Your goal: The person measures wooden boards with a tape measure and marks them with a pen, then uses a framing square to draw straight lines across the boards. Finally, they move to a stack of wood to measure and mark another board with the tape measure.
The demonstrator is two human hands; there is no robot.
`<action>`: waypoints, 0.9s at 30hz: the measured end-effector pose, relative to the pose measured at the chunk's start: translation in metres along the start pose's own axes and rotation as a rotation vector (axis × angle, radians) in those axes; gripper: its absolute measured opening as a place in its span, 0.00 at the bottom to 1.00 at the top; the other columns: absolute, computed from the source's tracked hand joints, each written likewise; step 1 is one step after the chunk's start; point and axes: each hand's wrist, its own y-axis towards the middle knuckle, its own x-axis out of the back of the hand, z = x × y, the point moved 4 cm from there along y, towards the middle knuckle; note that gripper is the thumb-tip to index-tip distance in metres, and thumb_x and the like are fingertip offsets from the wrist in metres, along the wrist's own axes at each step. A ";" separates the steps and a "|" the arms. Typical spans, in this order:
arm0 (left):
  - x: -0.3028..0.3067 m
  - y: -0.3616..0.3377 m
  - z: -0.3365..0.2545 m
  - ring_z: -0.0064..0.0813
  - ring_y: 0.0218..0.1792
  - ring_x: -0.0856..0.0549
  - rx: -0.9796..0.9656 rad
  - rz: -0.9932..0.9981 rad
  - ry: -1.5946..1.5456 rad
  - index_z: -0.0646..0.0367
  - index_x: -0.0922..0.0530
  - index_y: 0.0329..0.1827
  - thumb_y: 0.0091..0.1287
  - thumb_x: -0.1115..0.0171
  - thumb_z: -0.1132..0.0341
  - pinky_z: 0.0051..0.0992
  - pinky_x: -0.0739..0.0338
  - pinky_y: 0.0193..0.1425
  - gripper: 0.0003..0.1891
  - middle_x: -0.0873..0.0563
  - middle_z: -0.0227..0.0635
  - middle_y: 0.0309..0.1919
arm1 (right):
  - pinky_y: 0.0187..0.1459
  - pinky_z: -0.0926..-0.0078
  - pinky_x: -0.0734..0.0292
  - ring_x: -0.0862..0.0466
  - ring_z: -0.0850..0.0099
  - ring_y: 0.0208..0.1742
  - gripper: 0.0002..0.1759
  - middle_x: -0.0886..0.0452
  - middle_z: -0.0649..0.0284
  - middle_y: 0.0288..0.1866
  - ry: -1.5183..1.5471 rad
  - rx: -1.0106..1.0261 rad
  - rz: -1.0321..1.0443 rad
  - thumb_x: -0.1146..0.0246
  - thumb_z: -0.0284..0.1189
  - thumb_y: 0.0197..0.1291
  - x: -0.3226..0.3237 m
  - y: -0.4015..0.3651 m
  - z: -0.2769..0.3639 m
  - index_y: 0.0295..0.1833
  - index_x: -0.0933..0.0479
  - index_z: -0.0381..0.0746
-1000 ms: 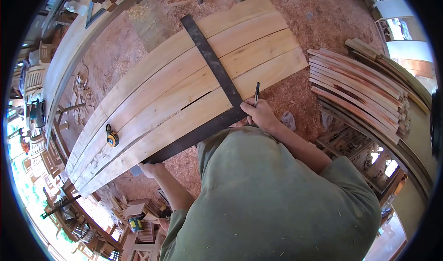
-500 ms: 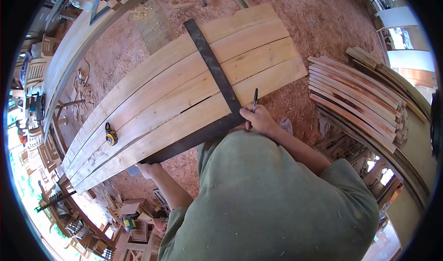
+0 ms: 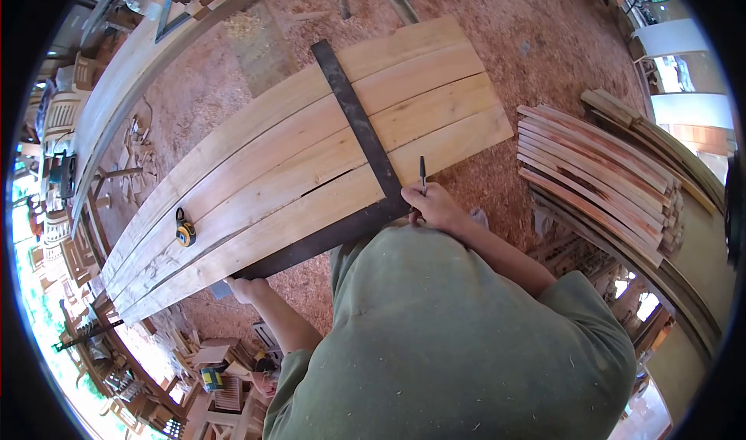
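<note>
Square (image 3: 353, 113), likely stiff (best held by corner and end), has left hand (image 3: 247, 290) gripping its end, closed, right hand (image 3: 437, 207) pinching pen (image 3: 423, 172) at corner.

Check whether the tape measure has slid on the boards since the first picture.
No. The tape measure keeps its place on the boards, left of the dark gap; only the view shifted.

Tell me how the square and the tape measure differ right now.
The square is a long, flat L; the tape measure is small and compact. The square is plain dark, while the tape measure is yellow and black. The left hand and right hand, which also holds a pen, are on the square; neither touches the tape measure. Both lie on the boards.
</note>
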 end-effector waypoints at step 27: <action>-0.002 0.006 0.000 0.48 0.51 0.16 -0.040 0.096 -0.082 0.80 0.28 0.59 0.69 0.35 0.60 0.47 0.15 0.53 0.28 0.19 0.51 0.56 | 0.42 0.58 0.23 0.16 0.50 0.41 0.13 0.16 0.50 0.39 -0.494 0.860 -0.251 0.40 0.31 0.65 0.007 0.042 0.115 0.50 0.25 0.34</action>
